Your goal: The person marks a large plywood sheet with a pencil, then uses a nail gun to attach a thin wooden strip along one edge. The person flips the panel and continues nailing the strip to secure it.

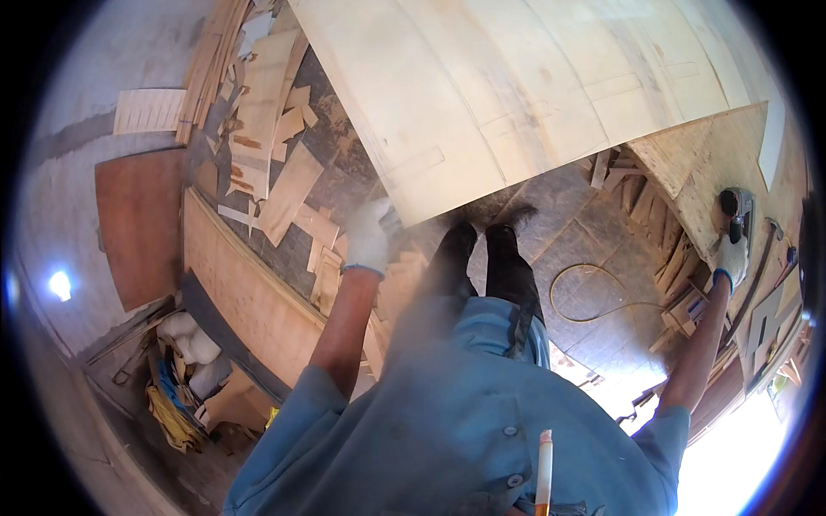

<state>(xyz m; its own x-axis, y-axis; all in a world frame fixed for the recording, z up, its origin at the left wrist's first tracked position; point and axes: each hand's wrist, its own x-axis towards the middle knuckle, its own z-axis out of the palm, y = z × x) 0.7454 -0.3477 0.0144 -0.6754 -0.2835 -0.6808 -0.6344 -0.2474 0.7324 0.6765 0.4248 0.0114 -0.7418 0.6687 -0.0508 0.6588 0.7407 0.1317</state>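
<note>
A large pale plywood sheet (516, 77) with pencil-like marks spans the top of the view. Close to its near left corner is my left hand (370, 236), in a white glove with a blue cuff. Blur smears its fingers, so I cannot tell whether they touch the sheet. My right hand (731, 255), gloved the same way, reaches far out to the right. It is closed round a grey and black handheld power tool (740, 211) at a wooden worktop (705, 163); the tool's exact kind is unclear.
Wood offcuts (292, 189) litter the floor at left, beside a long plywood board (249, 279). A yellow hose (555, 297) curls on the floor at right. Several wood strips (658, 215) are stacked under the worktop. A hammer (774, 230) and a flat metal square (761, 322) lie at far right.
</note>
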